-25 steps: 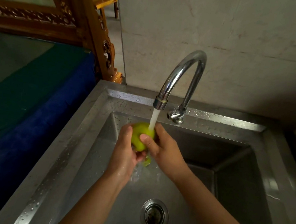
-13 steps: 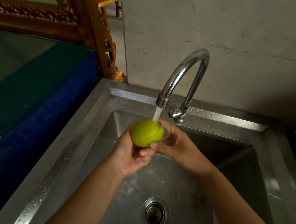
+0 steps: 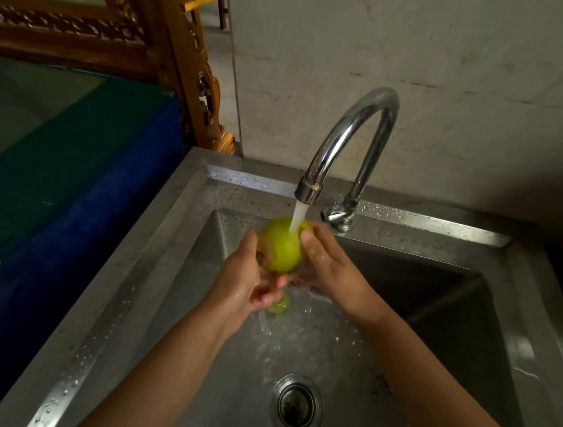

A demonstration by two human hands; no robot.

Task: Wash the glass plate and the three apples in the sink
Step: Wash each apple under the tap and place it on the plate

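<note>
A green apple [image 3: 282,247] with a brownish patch on its left side sits under the running stream from the chrome tap [image 3: 352,141]. My left hand [image 3: 249,279] cups it from the left and below. My right hand [image 3: 328,266] presses on it from the right, thumb on its top. Both hands hover over the steel sink [image 3: 181,238]. A small green shape [image 3: 280,305] shows below my left fingers; I cannot tell what it is. No glass plate or other apples are in view.
The drain [image 3: 296,407] lies at the bottom of the wet basin. A blue and green cloth surface [image 3: 53,174] runs along the left of the sink. A carved wooden frame [image 3: 172,48] rises behind it. A bare wall backs the tap.
The apple has turned in my hands, showing a brownish patch on its left. My right hand shifted from cupping beside the apple to pressing on its right side.
</note>
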